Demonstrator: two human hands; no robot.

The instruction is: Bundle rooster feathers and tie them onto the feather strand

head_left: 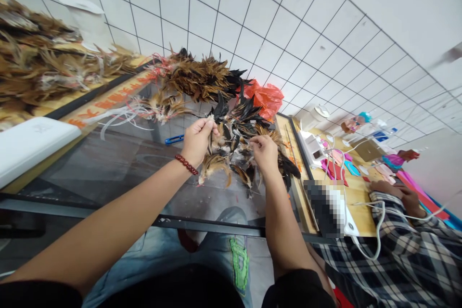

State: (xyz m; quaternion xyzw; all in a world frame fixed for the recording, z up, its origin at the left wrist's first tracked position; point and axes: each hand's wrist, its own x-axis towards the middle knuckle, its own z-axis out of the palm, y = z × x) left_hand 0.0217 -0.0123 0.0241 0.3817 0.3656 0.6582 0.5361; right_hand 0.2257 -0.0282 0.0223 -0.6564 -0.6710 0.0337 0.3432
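My left hand, with a beaded bracelet at its wrist, pinches a small bunch of dark feathers by the pale quill ends. To its right, my right hand has its fingers curled together over the loose feather pile on the glass-topped table. Whatever sits between the right fingertips is too small to make out. The pile mixes black, brown and whitish feathers. A blue utility knife lies just left of my left hand.
Behind lies a thick brown-black feather bundle beside a red plastic bag. White ties and a white box are at left. More feathers cover the far-left table. A co-worker's plaid sleeve and cables are at right.
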